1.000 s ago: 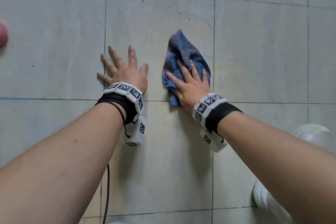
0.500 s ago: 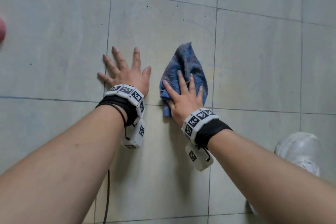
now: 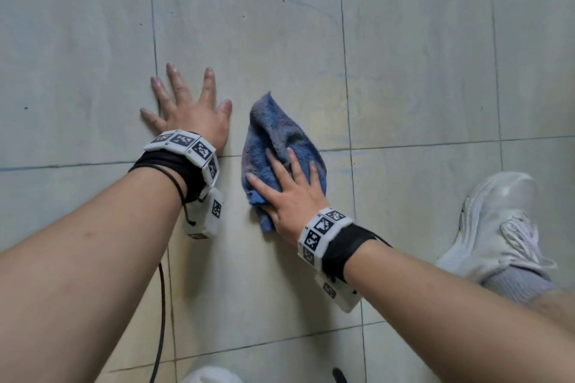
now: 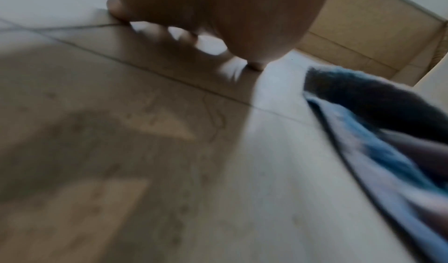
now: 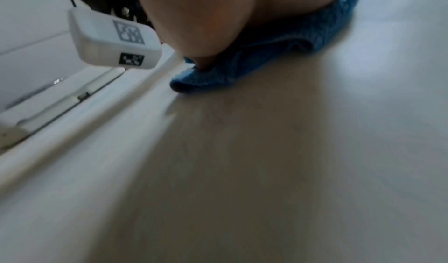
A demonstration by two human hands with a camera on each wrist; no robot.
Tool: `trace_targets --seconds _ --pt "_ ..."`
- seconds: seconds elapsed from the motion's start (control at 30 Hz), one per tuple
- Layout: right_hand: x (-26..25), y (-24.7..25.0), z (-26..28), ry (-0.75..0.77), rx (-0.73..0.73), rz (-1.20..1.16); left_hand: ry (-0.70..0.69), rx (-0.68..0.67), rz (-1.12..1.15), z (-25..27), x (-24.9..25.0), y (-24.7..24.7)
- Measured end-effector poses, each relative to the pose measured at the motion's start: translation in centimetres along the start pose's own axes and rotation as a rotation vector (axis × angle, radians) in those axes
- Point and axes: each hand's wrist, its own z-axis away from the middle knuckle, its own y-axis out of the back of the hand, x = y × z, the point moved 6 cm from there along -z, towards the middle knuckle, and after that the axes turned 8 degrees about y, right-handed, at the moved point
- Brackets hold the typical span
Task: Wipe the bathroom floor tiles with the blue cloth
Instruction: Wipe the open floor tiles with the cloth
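The blue cloth (image 3: 277, 140) lies crumpled on the pale grey floor tiles (image 3: 249, 34), straddling a grout line. My right hand (image 3: 287, 185) presses flat on the cloth's near half with its fingers straight and spread. My left hand (image 3: 189, 109) lies flat on the bare tile just left of the cloth, fingers splayed, holding nothing. In the left wrist view the cloth (image 4: 378, 138) shows at the right edge, past my left hand (image 4: 218, 17). The right wrist view has my right hand (image 5: 218, 17) on top of the cloth (image 5: 278, 46).
A white sneaker (image 3: 494, 224) stands on the tiles at the right, close to my right forearm. A dark cable (image 3: 160, 320) hangs under my left arm. A white threshold or frame (image 5: 60, 104) runs along the floor at the left of the right wrist view.
My right hand has dragged the cloth toward me, across the grout line. The left hand has stayed flat in place. The sneaker has come further into view.
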Motion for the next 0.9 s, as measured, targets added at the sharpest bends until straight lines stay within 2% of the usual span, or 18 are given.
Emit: trace_targets --seconds 0.1,0.23,0.4,0.5,0.6,0.9 --pt "2.9 -1.7 2.9 -0.052 -0.048 0.019 0.018 0.015 0.021 0.1 0.2 -0.1" --pt "8.6 -0.6 5.1 -0.247 -0.004 -0.015 0.031 0.037 0.038 0.1 0.7 -0.2" --pt "11.5 5.8 -1.1 -0.346 0.163 -0.13 0.03 0.032 0.04 -0.2 0.5 -0.3" --pt "11.8 8.4 -3.8 -0.327 0.183 -0.172 0.046 0.014 0.036 -0.3 0.6 -0.3" --pt "11.3 7.3 -2.4 -0.317 0.165 -0.147 0.052 -0.008 0.038 -0.2 0.8 -0.1" --pt "10.4 -0.6 5.9 -0.391 0.092 -0.134 0.089 -0.017 0.031 0.2 1.3 -0.4"
